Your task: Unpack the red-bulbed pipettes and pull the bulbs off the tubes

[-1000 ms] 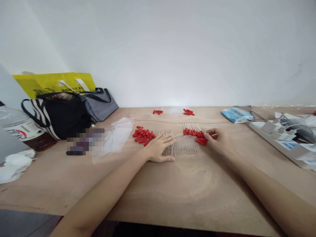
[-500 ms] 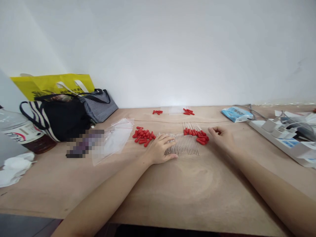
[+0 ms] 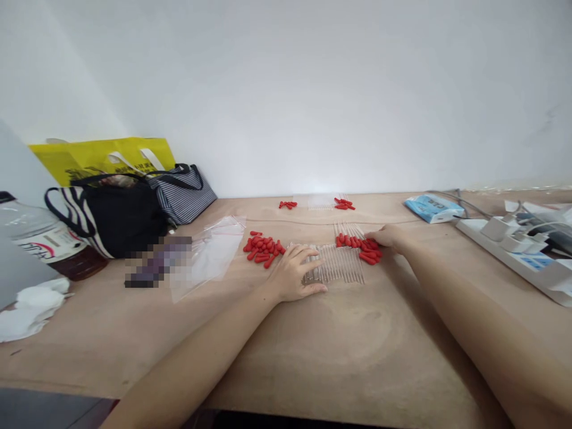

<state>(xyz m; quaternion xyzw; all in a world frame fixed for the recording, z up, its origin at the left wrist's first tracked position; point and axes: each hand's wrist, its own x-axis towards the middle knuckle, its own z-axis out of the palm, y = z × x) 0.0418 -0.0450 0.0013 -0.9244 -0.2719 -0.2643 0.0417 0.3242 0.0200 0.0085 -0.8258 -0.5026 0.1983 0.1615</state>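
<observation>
My left hand (image 3: 297, 271) lies flat with fingers spread over the left end of a row of thin clear tubes (image 3: 337, 264), which lie side by side on the table. My right hand (image 3: 388, 237) reaches in from the right, its fingers drawn together at a cluster of red rubber bulbs (image 3: 370, 256). Its fingertips touch the upper right bulbs and partly hide them. Behind the row, more clear tubes (image 3: 348, 229) fan out from the bulbs, apparently fitted into them. A loose pile of red rubber bulbs (image 3: 263, 248) sits left of my left hand.
Clear plastic bags (image 3: 210, 256) lie at left, near a pixelated dark object (image 3: 158, 262), bags (image 3: 120, 208), a bottle (image 3: 58, 244) and crumpled tissue (image 3: 38, 304). Small red bulbs (image 3: 344, 204) lie by the wall (image 3: 286, 95). A blue packet (image 3: 433, 207) and power strip (image 3: 518, 256) occupy the right.
My right hand has moved left, from beside the red bulbs onto the cluster's upper right. My left hand stays spread on the tubes. The view has shifted slightly.
</observation>
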